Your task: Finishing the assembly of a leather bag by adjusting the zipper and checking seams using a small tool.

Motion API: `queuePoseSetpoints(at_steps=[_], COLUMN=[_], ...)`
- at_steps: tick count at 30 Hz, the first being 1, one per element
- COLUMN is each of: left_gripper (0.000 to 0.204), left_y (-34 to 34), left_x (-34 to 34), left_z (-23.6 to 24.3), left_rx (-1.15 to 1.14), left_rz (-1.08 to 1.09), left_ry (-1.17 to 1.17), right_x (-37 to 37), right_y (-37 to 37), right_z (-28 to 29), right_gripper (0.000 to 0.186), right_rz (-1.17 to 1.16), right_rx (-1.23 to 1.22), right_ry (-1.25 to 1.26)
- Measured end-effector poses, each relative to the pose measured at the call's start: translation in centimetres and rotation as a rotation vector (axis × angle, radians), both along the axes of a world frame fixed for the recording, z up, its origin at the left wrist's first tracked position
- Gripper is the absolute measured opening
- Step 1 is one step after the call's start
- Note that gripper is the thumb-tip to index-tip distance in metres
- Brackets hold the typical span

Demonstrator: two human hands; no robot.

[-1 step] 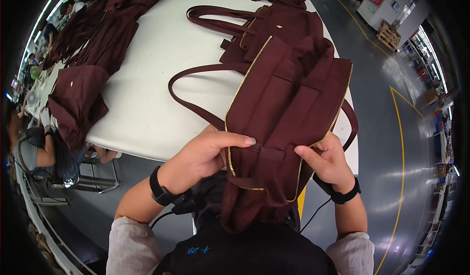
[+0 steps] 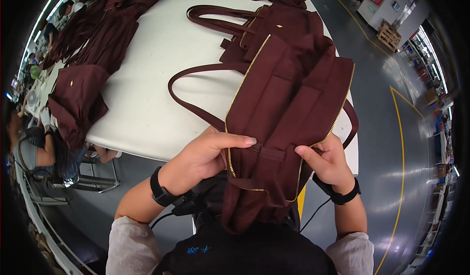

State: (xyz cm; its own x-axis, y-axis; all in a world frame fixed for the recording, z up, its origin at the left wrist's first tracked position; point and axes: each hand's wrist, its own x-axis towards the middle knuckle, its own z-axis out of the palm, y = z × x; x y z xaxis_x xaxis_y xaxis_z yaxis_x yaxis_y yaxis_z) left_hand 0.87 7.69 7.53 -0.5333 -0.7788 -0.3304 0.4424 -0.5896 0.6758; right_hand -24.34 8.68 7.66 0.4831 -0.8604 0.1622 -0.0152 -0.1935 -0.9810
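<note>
Together, the left hand (image 2: 208, 152) and right hand (image 2: 330, 161) grip the maroon bag (image 2: 259, 98) from opposite sides — thumbs (image 2: 240, 141) uppermost, pointing inward.

Left hand (image 2: 208, 153), right hand (image 2: 333, 161), 2 thumbs (image 2: 240, 141) pointing inward

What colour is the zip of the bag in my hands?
Gold; the zip shows best in the head view.
</note>
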Motion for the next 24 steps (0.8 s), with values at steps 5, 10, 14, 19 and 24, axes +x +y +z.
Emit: queuePoseSetpoints(at_steps=[5, 10, 14, 19, 24], left_gripper=[0.045, 0.042, 0.041, 0.042, 0.043], left_y=[0.9, 1.4, 1.7, 1.9, 2.2], left_x=[0.0, 0.3, 0.1, -0.2, -0.5], left_z=[-0.7, -2.2, -1.6, -0.9, -0.2], left_rx=[0.041, 0.013, 0.028, -0.034, -0.123], left_rz=[0.116, 0.166, 0.176, 0.197, 0.269], left_ry=[0.227, 0.485, 0.478, 0.372, 0.262], right_x=[-0.2, 0.9, 0.6, 1.0, 1.6], right_y=[0.9, 0.7, 0.6, 0.1, -0.2], right_z=[0.6, 0.0, -0.6, -0.7, -0.2], right_gripper=[0.033, 0.042, 0.045, 0.046, 0.043], right_rz=[-0.064, -0.122, -0.101, -0.07, -0.1], right_rx=[-0.042, 0.053, 0.1, 0.161, 0.137], right_ry=[-0.106, -0.335, -0.366, -0.367, -0.292])
